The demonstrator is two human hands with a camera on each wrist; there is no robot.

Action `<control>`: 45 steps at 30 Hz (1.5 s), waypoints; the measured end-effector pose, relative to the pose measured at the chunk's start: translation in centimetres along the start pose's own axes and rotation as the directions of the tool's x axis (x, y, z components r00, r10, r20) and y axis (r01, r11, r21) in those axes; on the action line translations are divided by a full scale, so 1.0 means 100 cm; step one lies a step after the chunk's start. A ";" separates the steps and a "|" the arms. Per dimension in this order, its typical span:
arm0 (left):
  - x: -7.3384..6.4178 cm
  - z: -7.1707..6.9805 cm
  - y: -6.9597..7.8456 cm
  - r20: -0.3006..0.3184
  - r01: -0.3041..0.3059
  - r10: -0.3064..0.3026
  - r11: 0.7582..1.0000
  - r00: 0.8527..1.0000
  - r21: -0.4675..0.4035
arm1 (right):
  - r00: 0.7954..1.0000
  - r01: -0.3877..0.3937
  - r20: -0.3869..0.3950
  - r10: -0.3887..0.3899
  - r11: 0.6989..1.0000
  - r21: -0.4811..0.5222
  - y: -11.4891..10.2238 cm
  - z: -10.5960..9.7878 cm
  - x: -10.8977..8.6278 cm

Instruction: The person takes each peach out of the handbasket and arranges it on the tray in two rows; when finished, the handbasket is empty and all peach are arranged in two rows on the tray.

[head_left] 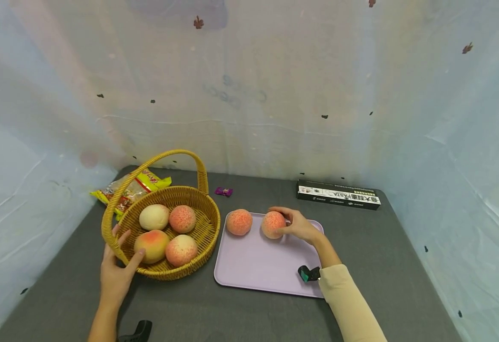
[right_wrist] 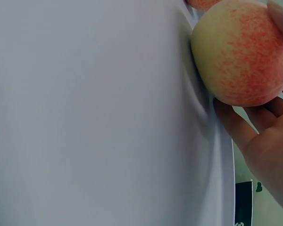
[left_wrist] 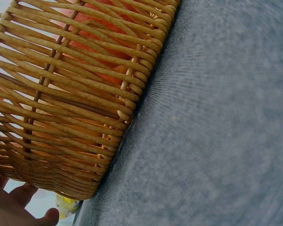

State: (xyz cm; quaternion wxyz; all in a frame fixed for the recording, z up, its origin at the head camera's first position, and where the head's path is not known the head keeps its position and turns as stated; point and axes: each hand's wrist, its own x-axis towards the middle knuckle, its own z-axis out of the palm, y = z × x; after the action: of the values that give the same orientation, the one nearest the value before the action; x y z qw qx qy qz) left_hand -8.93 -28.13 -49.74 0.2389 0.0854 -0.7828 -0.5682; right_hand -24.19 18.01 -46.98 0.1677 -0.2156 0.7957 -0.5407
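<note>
My left hand (head_left: 117,275) holds the near left rim of a yellow wicker basket (head_left: 213,223), thumb at the edge; its fingers also show beside the woven wall in the left wrist view. Inside the basket lie several fruits: a pale one (head_left: 154,217), a red-speckled peach (head_left: 183,219), a yellow-orange one (head_left: 152,246) and a pale pink peach (head_left: 181,250). My right hand (head_left: 297,224) grips a pink peach (head_left: 273,225) at the far edge of a lilac tray (head_left: 258,266), thumb and fingers around it. Left of that, another pink peach (head_left: 238,222) sits at the tray's far left corner.
A yellow snack bag (head_left: 134,192) lies behind the basket on the dark grey table (head_left: 189,313). A small purple wrapped candy (head_left: 224,191) is behind the tray. Farther right is a long black pasta box (head_left: 338,194). Pale sheeting (head_left: 249,85) hangs around the table.
</note>
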 end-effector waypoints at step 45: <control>-0.001 -0.001 0.001 0.004 -0.003 0.003 1.000 1.000 0.010 | 0.966 0.143 0.206 -0.154 0.988 0.064 -0.102 0.056 0.093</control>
State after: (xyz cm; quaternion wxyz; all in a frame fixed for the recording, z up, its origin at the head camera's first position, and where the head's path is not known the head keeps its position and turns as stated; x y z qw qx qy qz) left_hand -8.83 -28.13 -49.63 0.2375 0.0845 -0.7863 -0.5641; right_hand -27.64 5.42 -39.76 0.2153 -0.3264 0.7416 -0.5451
